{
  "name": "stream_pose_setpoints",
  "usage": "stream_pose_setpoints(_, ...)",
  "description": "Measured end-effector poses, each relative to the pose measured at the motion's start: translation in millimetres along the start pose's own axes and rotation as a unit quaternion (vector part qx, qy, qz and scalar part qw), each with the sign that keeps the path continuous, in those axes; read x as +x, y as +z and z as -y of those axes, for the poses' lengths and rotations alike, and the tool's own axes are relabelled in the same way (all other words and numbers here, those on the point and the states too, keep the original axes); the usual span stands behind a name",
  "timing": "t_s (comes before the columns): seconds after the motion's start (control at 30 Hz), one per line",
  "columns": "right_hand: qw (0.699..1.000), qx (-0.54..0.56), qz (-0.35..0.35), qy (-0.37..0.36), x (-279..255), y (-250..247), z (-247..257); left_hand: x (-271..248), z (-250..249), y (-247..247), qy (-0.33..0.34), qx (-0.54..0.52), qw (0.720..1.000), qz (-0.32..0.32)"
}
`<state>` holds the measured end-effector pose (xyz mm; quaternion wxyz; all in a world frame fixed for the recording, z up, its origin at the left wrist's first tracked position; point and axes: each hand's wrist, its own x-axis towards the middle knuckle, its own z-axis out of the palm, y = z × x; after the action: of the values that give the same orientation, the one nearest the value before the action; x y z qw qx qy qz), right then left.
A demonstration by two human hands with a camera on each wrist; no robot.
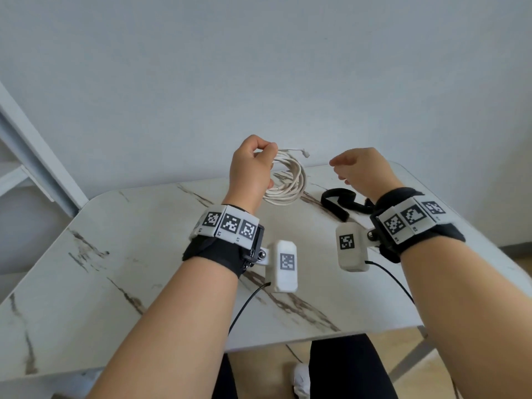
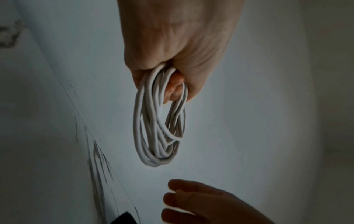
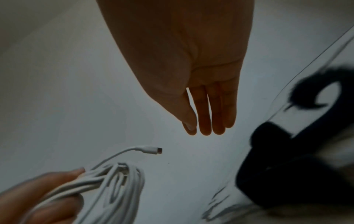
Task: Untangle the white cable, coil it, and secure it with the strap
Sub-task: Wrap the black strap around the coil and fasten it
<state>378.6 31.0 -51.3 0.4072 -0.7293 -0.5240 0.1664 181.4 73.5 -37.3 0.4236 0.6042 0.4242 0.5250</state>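
My left hand [image 1: 253, 165] grips the white cable [image 1: 289, 180], wound into a loose coil of several loops that hangs above the table. The coil [image 2: 159, 121] dangles from my curled fingers in the left wrist view. One plug end [image 1: 305, 152] sticks out to the right, also seen as the connector [image 3: 153, 150]. My right hand [image 1: 354, 168] hovers to the right of the coil, fingers [image 3: 210, 109] straight and holding nothing. The black strap [image 1: 338, 201] lies curled on the table just below the right hand.
The marble-patterned table [image 1: 144, 254] ends at a pale wall [image 1: 259, 67] close behind the hands. A grey frame [image 1: 34, 156] stands at the left. Thin black wires [image 1: 247, 306] trail from the wrist cameras over the table's front edge.
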Motion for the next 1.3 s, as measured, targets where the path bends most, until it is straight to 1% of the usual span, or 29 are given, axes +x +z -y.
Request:
stream_pose_setpoints(0.07,0.998,-0.065,0.026,0.008,-5,-1,-8,-6,-1,4,-0.001,-0.003,1.0,0.002)
stream_pose_setpoints(0.17,0.99,-0.132,0.041,0.026,-8,1,-17,-14,-2,7,0.002,0.006,1.0,0.003)
stream_pose_setpoints(0.23,0.988,-0.145,0.044,0.027,-10,1,-18,-18,-1,6,0.0,0.01,1.0,0.004)
stream_pose_setpoints(0.37,0.988,-0.145,0.053,-0.006,-14,1,-12,-23,0,2,-0.006,0.013,1.0,0.004)
stream_pose_setpoints(0.5,0.97,-0.204,0.125,-0.04,-18,3,-6,-28,0,-4,-0.003,0.024,1.0,0.004)
stream_pose_setpoints(0.57,0.961,-0.23,0.149,-0.04,-18,5,-6,-30,-1,-8,0.0,0.028,1.0,0.005)
stream_pose_setpoints(0.67,0.952,-0.261,0.157,-0.036,-14,9,-8,-31,-1,-13,0.0,0.032,0.999,0.005)
stream_pose_setpoints(0.8,0.929,-0.315,0.191,-0.028,-9,18,-4,-32,2,-20,-0.005,0.033,0.999,0.002)
stream_pose_setpoints(0.93,0.924,-0.332,0.187,-0.033,-9,19,-2,-32,4,-29,-0.01,0.026,1.0,-0.011)
stream_pose_setpoints(1.0,0.927,-0.322,0.189,-0.042,-10,18,-1,-30,4,-35,-0.011,0.022,0.999,-0.023)
stream_pose_setpoints(1.03,0.933,-0.306,0.183,-0.046,-12,18,2,-29,5,-38,-0.011,0.022,0.999,-0.029)
stream_pose_setpoints(1.13,0.961,-0.243,0.12,-0.059,-21,16,16,-26,6,-48,-0.008,0.029,0.998,-0.048)
stream_pose_setpoints(1.2,0.978,-0.175,0.089,-0.072,-27,16,31,-25,7,-55,-0.003,0.033,0.997,-0.064)
stream_pose_setpoints(1.3,0.994,-0.038,0.08,-0.057,-39,18,56,-24,9,-64,0.004,0.046,0.996,-0.081)
